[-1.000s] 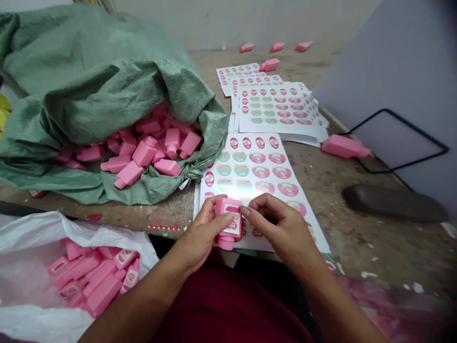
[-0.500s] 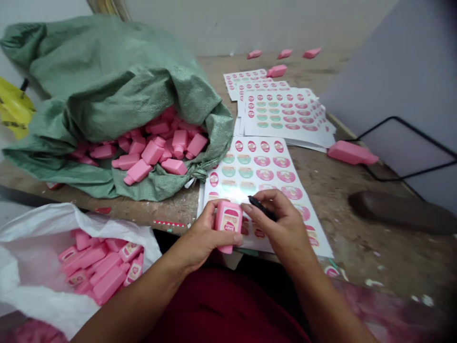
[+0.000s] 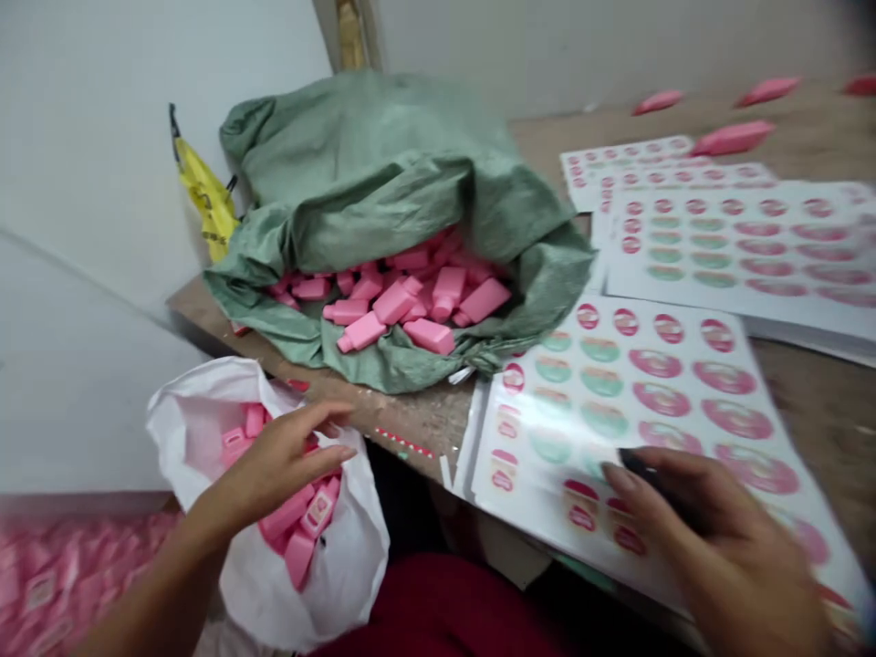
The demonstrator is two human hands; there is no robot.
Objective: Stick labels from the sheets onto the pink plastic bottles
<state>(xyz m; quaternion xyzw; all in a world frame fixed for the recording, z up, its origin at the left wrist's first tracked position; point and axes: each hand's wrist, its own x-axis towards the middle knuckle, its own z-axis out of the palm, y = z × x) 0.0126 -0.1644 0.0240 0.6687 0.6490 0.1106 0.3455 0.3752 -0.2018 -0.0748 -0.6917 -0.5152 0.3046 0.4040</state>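
My left hand (image 3: 277, 461) is over the mouth of a white bag (image 3: 359, 557), thumb and fingers apart, nothing between them. Inside that bag lie pink bottles (image 3: 284, 516), some bearing labels. My right hand (image 3: 725, 538) grips a small black tool (image 3: 640, 464), its kind hidden by the fingers and blur. Beneath the right hand is a sheet of stickers (image 3: 540, 479) with red, green and pink labels. Pink bottles (image 3: 393, 301) without visible labels fill the open mouth of a green sack (image 3: 370, 137) on the table.
Further stacks of sticker sheets (image 3: 691, 278) lie behind, at the right. Several pink bottles (image 3: 735, 137) rest near the wall. A heap of pink bottles (image 3: 41, 584) shows at lower left. Something yellow (image 3: 209, 196) hangs beside the sack. The table edge (image 3: 403, 465) runs between bag and sheets.
The labelled bottle has left my left hand, which moved left and opened over the white bag. My right hand keeps the black tool above the sheet. The view has swung left.
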